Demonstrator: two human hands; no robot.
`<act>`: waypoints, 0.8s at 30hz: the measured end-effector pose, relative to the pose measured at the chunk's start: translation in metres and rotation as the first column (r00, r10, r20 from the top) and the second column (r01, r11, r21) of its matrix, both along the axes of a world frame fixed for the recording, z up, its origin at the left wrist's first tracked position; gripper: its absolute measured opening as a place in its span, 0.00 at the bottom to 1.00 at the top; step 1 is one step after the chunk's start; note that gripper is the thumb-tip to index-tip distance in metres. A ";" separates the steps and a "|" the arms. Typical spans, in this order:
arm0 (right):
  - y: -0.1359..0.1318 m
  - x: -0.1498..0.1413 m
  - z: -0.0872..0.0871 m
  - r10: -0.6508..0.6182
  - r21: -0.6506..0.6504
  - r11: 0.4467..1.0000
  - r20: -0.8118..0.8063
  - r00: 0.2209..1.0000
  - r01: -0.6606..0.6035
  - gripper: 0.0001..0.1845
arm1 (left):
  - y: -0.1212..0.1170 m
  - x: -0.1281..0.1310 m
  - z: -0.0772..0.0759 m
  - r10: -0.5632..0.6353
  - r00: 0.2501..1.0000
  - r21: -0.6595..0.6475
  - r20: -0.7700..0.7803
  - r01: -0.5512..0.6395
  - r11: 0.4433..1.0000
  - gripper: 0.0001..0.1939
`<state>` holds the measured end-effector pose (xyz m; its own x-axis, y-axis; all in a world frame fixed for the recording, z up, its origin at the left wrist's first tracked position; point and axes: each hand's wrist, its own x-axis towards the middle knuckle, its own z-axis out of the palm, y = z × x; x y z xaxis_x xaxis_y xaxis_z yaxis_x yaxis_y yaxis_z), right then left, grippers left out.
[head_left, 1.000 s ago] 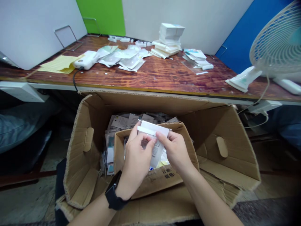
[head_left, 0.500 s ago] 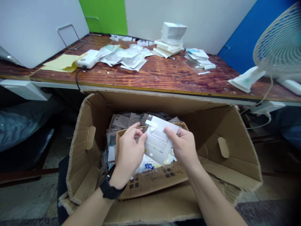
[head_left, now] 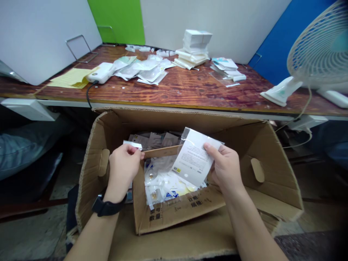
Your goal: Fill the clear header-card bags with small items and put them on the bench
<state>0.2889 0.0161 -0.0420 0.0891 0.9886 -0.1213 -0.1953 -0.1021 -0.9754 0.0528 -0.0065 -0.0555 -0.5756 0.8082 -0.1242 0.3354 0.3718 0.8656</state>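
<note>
The left hand point(head_left: 123, 170) pinches a small white strip point(head_left: 132, 145) between thumb and fingers — the right hand point(head_left: 224, 170) grips a clear plastic sleeve point(head_left: 195, 156) holding a printed leaflet point(head_left: 191, 159), just above the packets point(head_left: 160, 185) in the cardboard box point(head_left: 174, 214).

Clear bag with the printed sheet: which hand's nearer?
Right. The right hand grips the clear bag by its right side. The left hand is apart from it, off to the bag's left, pinching a small white strip.
</note>
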 end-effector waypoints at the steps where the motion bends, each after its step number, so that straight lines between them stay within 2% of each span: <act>1: 0.000 0.001 0.000 0.008 -0.003 1.000 -0.008 1.000 -0.008 0.11 | 0.000 -0.003 0.000 -0.006 1.000 -0.020 -0.029 0.005 1.000 0.02; 4: -0.002 0.001 0.000 0.043 -0.009 0.999 0.002 0.999 -0.043 0.11 | -0.001 -0.005 0.002 -0.069 0.997 -0.019 -0.033 0.068 0.997 0.05; 7: -0.003 -0.001 -0.002 0.065 -0.010 0.998 0.036 0.997 -0.065 0.12 | -0.001 0.002 0.002 -0.200 0.980 -0.042 -0.001 0.200 0.979 0.08; 9: -0.004 -0.002 -0.002 0.093 -0.010 0.996 0.046 0.995 -0.093 0.12 | 0.000 0.010 0.003 -0.267 0.962 -0.064 0.055 0.271 0.961 0.09; 11: -0.005 -0.004 -0.001 0.134 -0.017 0.991 0.059 0.989 -0.133 0.12 | 0.001 0.017 0.007 -0.307 0.935 -0.023 0.175 0.316 0.948 0.10; 13: -0.006 -0.006 0.001 0.179 -0.029 0.984 0.088 0.980 -0.177 0.12 | -0.001 0.025 0.014 -0.333 0.868 0.096 0.368 0.320 0.942 0.13; 15: -0.008 -0.010 0.004 0.217 -0.038 0.976 0.136 0.967 -0.214 0.13 | -0.004 0.034 0.022 -0.382 0.751 0.233 0.538 0.304 0.924 0.17; 16: -0.009 -0.012 0.005 0.231 -0.040 0.973 0.169 0.958 -0.228 0.13 | -0.006 0.038 0.025 -0.411 0.696 0.274 0.589 0.306 0.912 0.18; 18: -0.011 -0.016 0.008 0.255 -0.041 0.967 0.242 0.936 -0.253 0.14 | -0.009 0.048 0.030 -0.459 0.632 0.288 0.624 0.360 0.887 0.17; 21: -0.016 -0.023 0.010 0.273 -0.022 0.959 0.341 0.900 -0.283 0.14 | -0.013 0.061 0.029 -0.450 0.640 0.212 0.623 0.415 0.885 0.19; 24: -0.019 -0.025 0.010 0.270 0.010 0.954 0.402 0.875 -0.299 0.14 | -0.015 0.068 0.023 -0.372 0.681 0.163 0.631 0.352 0.922 0.18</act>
